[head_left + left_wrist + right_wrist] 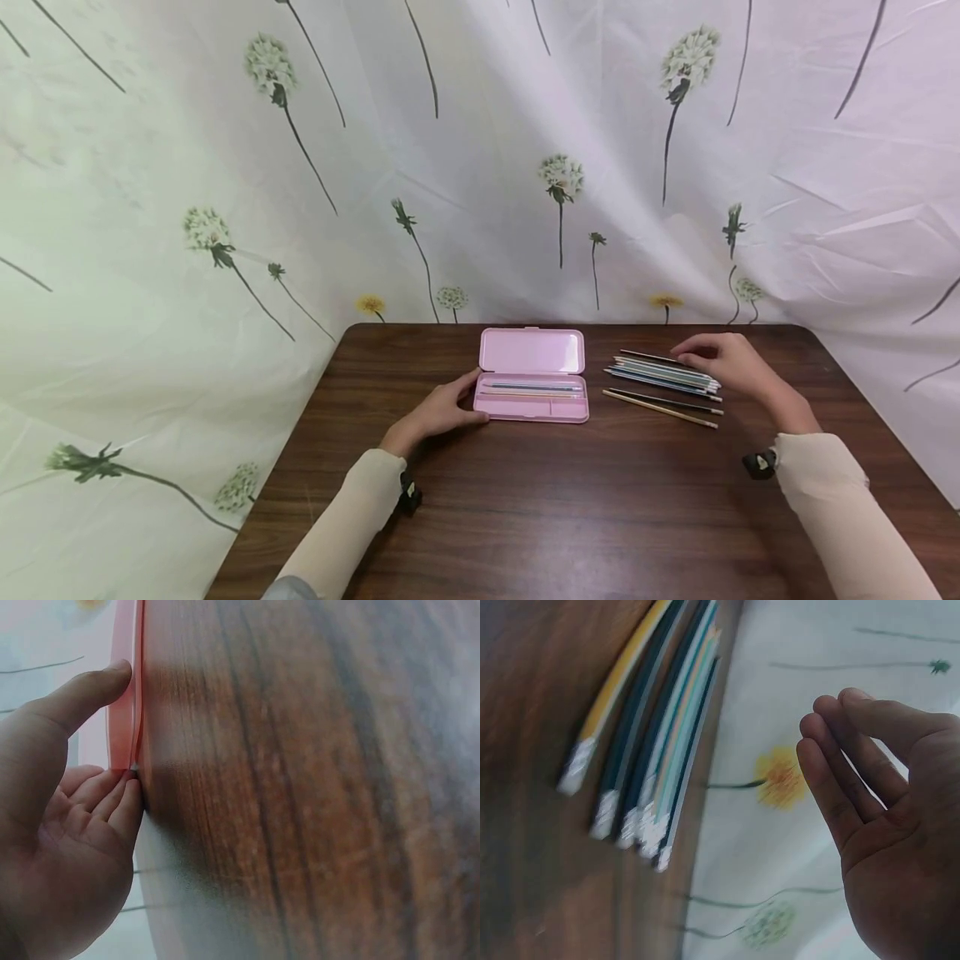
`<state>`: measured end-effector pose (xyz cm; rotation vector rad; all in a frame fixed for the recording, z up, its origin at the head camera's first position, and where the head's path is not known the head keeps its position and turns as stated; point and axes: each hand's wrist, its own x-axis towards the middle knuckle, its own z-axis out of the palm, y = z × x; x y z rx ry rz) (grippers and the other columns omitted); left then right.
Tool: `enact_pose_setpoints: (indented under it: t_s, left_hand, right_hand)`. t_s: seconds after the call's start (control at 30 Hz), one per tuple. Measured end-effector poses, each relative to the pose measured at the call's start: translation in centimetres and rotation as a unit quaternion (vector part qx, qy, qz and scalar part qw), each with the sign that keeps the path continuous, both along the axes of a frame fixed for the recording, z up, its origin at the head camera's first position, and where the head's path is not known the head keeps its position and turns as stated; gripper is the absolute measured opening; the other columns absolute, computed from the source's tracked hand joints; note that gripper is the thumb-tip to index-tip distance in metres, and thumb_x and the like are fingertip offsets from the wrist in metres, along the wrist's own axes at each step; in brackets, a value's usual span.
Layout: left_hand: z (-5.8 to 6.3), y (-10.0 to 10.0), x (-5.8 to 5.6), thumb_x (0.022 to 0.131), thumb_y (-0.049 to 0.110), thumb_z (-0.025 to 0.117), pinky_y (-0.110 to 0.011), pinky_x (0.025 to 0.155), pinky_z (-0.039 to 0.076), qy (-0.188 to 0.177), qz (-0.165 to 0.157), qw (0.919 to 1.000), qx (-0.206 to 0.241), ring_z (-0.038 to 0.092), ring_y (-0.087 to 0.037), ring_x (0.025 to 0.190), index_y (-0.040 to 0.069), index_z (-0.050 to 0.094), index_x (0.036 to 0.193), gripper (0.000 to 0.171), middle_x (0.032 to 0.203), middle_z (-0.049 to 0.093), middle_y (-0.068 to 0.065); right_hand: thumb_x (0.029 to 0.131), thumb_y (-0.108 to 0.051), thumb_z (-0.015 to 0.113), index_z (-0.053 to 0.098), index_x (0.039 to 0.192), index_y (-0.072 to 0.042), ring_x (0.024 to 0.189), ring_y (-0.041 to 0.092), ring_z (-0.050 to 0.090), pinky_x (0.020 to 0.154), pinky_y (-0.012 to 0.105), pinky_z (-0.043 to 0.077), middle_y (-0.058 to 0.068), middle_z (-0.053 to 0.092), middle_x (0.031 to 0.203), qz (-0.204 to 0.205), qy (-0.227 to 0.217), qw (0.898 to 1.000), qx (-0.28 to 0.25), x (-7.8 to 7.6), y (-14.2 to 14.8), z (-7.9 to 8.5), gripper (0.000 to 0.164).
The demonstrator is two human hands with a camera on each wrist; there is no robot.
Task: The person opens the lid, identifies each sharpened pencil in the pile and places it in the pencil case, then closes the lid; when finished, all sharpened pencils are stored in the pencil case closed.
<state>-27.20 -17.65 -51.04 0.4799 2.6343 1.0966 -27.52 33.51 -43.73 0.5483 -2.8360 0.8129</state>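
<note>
A pink pencil case (514,408) lies on the table with its lid (532,350) raised toward the back. A few pencils (532,387) lie in its long compartment. My left hand (437,410) holds the case's left end, its thumb (112,681) on the front wall and its fingers around the end. Over the far side of a bundle of pencils (660,375) hovers my right hand (729,364). In the right wrist view its fingers (829,769) are loosely bent, thumb close to them, with nothing between. A yellow pencil (660,408) and a dark pencil (667,402) lie in front of the bundle.
The dark wooden table (570,500) ends at the back against a white curtain (480,208) printed with dandelions. Small black wrist cameras (759,464) sit at both sleeves. The right wrist view shows the pencils' silvery ends toward the right side.
</note>
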Motion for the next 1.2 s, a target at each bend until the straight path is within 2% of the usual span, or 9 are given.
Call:
enact_pose_setpoints:
  t_s: [0.17, 0.37, 0.53, 0.67, 0.77, 1.03, 1.2]
  left_hand:
    - [0.2, 0.1, -0.1, 0.094, 0.034, 0.083, -0.053, 0.128, 0.035, -0.002, -0.002, 1.0, -0.001, 0.04, -0.031, 0.158, 0.018, 0.032, 0.17, 0.092, 0.171, 0.039, -0.012]
    - [0.1, 0.0, -0.1, 0.095, 0.034, 0.083, -0.053, 0.128, 0.034, -0.004, -0.005, 1.0, 0.002, 0.039, -0.032, 0.158, 0.019, 0.03, 0.17, 0.093, 0.172, 0.038, -0.012]
    - [-0.2, -0.1, -0.4, 0.094, 0.036, 0.083, -0.051, 0.126, 0.038, 0.008, -0.013, 0.9999, -0.001, 0.044, -0.032, 0.155, 0.02, 0.031, 0.17, 0.094, 0.17, 0.041, -0.014]
    - [-0.3, -0.1, -0.5, 0.094, 0.037, 0.083, -0.051, 0.126, 0.038, 0.009, -0.014, 0.9999, -0.002, 0.044, -0.032, 0.155, 0.02, 0.03, 0.17, 0.094, 0.17, 0.042, -0.014]
    - [-0.2, -0.1, -0.4, 0.094, 0.037, 0.083, -0.051, 0.126, 0.037, 0.008, -0.012, 0.9999, -0.003, 0.043, -0.032, 0.156, 0.019, 0.03, 0.17, 0.095, 0.17, 0.041, -0.014]
    - [0.0, 0.0, -0.2, 0.095, 0.036, 0.083, -0.051, 0.126, 0.038, 0.001, -0.006, 1.0, -0.004, 0.045, -0.032, 0.155, 0.018, 0.029, 0.17, 0.094, 0.171, 0.04, -0.015]
    - [-0.1, 0.0, -0.2, 0.094, 0.036, 0.083, -0.052, 0.126, 0.038, 0.002, -0.005, 1.0, -0.004, 0.044, -0.032, 0.155, 0.018, 0.03, 0.17, 0.094, 0.17, 0.041, -0.015]
  right_hand:
    - [0.102, -0.014, 0.072, 0.084, 0.11, -0.011, 0.08, 0.006, 0.065, 0.068, 0.026, 0.051, 0.011, 0.082, 0.106, -0.015, -0.029, 0.999, -0.014, 0.2, 1.6, -1.7, 0.014]
    - [0.1, -0.008, 0.073, 0.082, 0.11, -0.002, 0.082, 0.001, 0.065, 0.068, 0.023, 0.053, 0.014, 0.081, 0.105, -0.033, -0.048, 0.998, -0.031, 0.4, 2.6, -4.2, 0.014]
    - [0.099, -0.003, 0.072, 0.083, 0.108, -0.003, 0.092, 0.014, 0.071, 0.073, 0.027, 0.056, 0.016, 0.081, 0.106, -0.04, -0.045, 0.998, -0.022, 0.5, 2.7, -5.4, 0.014]
    - [0.099, 0.0, 0.07, 0.083, 0.107, -0.006, 0.101, 0.03, 0.073, 0.081, 0.039, 0.058, 0.018, 0.08, 0.11, -0.035, -0.033, 0.999, -0.007, 0.5, 2.5, -5.9, 0.017]
    - [0.098, 0.002, 0.069, 0.083, 0.108, -0.006, 0.103, 0.035, 0.073, 0.083, 0.045, 0.058, 0.019, 0.08, 0.112, -0.029, -0.022, 0.999, 0.001, 0.5, 2.4, -6.1, 0.018]
    - [0.094, 0.007, 0.069, 0.083, 0.101, -0.005, 0.092, 0.031, 0.073, 0.078, 0.048, 0.058, 0.017, 0.08, 0.105, -0.006, 0.02, 0.999, 0.037, 0.2, 2.0, -6.6, 0.019]
    - [0.094, 0.005, 0.067, 0.082, 0.101, -0.005, 0.083, 0.021, 0.066, 0.074, 0.044, 0.055, 0.015, 0.08, 0.103, -0.008, 0.008, 0.998, 0.057, 0.3, 1.7, -6.8, 0.02]
